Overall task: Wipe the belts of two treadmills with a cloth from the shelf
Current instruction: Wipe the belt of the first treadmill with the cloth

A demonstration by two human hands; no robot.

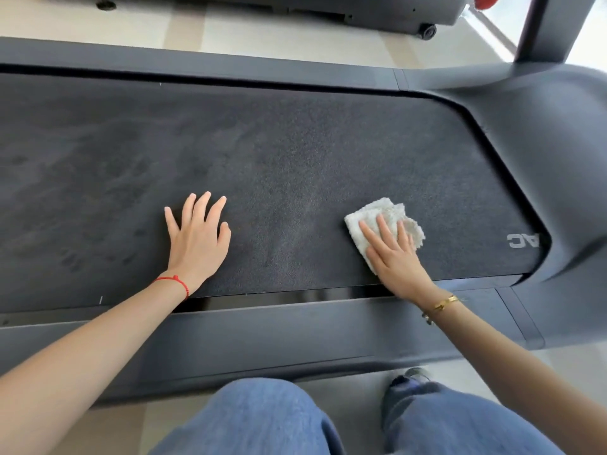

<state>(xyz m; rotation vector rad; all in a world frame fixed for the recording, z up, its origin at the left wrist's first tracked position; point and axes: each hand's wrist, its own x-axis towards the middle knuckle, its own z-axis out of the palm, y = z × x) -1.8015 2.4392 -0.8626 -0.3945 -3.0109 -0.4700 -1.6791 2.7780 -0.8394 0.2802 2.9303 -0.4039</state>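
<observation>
Head view: your right hand point(395, 254) lies flat, fingers spread, pressing the cloth point(382, 224) onto the belt point(279, 165) near its right end, close to the near edge. Your left hand point(197, 239) rests open and empty on the belt, well to the left. You look to be mid-wipe on this treadmill; dusty smudges remain across the left stretch, and the second treadmill point(328, 9), far behind, is likely not yet done. The belt's long axis runs left to right; the folded cloth points far-right.
</observation>
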